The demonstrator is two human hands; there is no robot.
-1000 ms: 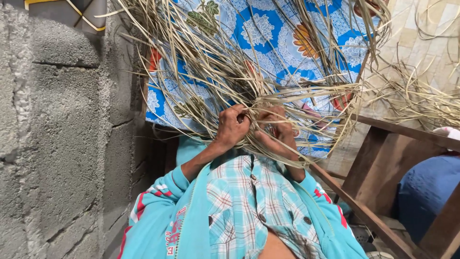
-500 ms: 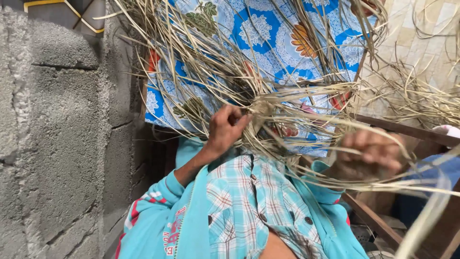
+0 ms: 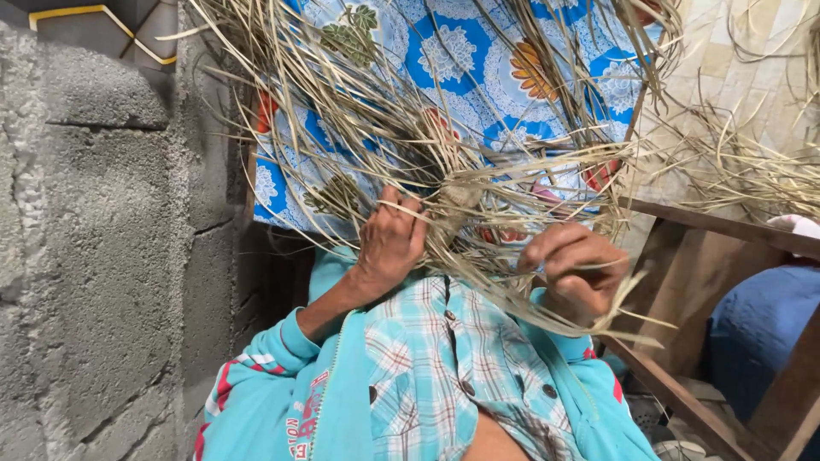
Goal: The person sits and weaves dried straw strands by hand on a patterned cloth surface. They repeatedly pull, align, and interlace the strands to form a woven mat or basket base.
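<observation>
A tangled bundle of dry straw-coloured strips (image 3: 444, 145) fans out over my lap, which is draped in a blue cloth with floral print (image 3: 478, 60). My left hand (image 3: 390, 243) grips the bundle near its knotted middle (image 3: 457, 196). My right hand (image 3: 574, 266) is closed around several strips and holds them out to the right, apart from the knot. I wear a turquoise jacket (image 3: 290, 401) over a checked shirt (image 3: 444, 367).
A rough grey block wall (image 3: 111, 256) stands close on the left. A wooden frame (image 3: 709, 248) runs along the right, with a blue cushion-like shape (image 3: 752, 333) behind it. More loose strips (image 3: 752, 162) lie on the pale tiled floor at the upper right.
My right hand has pulled away from the knot to the right and down, drawing several strips with it. My left hand stays on the bundle.
</observation>
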